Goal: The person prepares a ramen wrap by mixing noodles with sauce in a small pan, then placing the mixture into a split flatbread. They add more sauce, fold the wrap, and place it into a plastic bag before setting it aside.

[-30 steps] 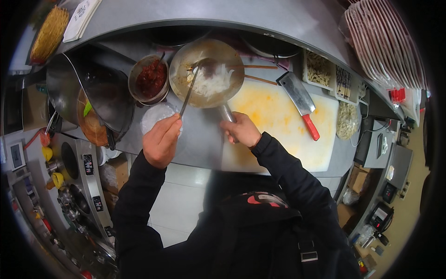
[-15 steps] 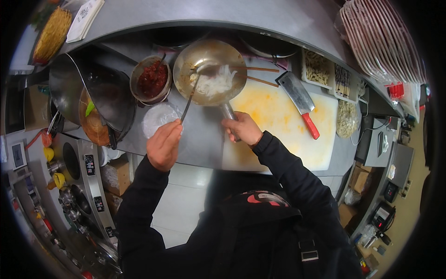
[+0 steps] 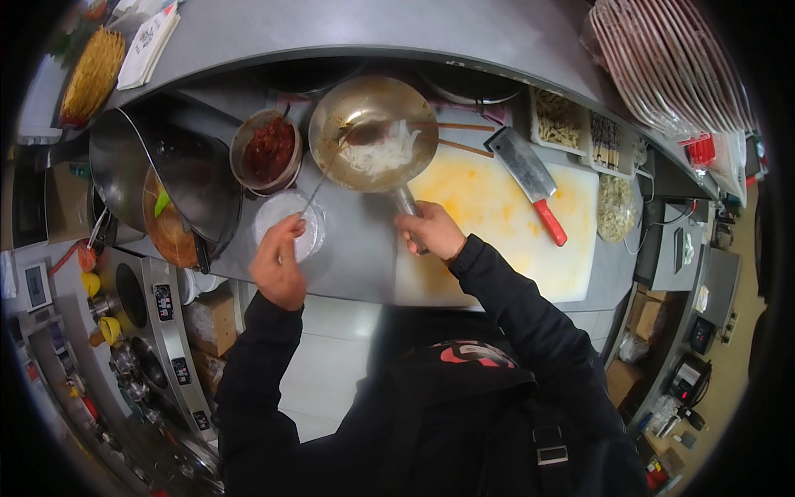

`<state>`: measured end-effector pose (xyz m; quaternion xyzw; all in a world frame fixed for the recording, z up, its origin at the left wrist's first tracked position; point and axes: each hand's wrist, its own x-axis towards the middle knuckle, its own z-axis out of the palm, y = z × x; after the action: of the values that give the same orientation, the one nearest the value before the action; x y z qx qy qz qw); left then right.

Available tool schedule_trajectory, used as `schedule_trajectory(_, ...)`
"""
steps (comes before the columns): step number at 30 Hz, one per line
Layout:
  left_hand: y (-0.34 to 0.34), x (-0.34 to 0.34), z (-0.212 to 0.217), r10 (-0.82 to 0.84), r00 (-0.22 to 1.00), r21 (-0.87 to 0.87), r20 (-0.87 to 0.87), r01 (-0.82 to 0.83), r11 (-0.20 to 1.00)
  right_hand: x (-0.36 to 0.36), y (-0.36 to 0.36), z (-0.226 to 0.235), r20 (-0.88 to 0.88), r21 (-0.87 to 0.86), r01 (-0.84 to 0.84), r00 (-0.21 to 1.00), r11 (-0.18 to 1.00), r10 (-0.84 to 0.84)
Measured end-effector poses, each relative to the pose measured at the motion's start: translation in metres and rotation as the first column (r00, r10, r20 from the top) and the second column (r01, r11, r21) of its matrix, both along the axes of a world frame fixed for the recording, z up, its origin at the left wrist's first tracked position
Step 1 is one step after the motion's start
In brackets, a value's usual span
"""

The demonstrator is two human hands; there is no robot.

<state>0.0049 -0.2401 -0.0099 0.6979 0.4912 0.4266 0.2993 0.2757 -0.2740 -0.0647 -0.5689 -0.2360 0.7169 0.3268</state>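
Far left, one big dark wok sits idle by the stove, something orange and a bit of green at its lower rim. Next along, one bowl of red chili paste, a spoon handle sticking out of it. Just below that, one round white tub on the steel counter.

The left hand is over that tub, fingers pinched tight on the end of a long ladle, the only ladle I can count. Its shaft runs up and right, and its scoop is down inside the pan, right in the white noodles.

The right hand is wrapped around the pan handle, gripping hard, with the pan held over the counter's back edge, beside the bowl. One pan, one heap of noodles lying on its right half.

I'd call this the scooping stage: ladle working the noodles while the pan is steadied. The next move, to my eye, needs the pan kept level and the ladle lifted cleanly, since those strands look slippery.

Further right: one stained white board, two chopsticks at its top edge, one cleaver with a red handle lying across it. Behind, two trays of ingredients, and one round dish past the board. Top right, a stack of plates, too many to count.
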Motion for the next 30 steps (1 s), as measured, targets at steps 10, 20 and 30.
schedule_trajectory(10, 0.042, -0.033, -0.026, 0.505, 0.495, -0.616, 0.707, 0.079, 0.784, -0.001, 0.003, -0.005, 0.014, 0.033, -0.004, 1.000, 0.999, 0.003)
schedule_trajectory(20, 0.187, -0.026, -0.030, 0.469, 0.399, -0.517, 0.788, 0.016, 0.856, -0.004, 0.000, -0.016, 0.018, 0.105, -0.040, 0.999, 0.994, 0.039)
schedule_trajectory(30, 0.291, 0.015, -0.075, 0.465, 0.615, -0.444, 0.637, -0.201, 0.873, 0.032, -0.096, -0.012, 0.072, 0.006, 0.041, 0.997, 0.999, -0.041)
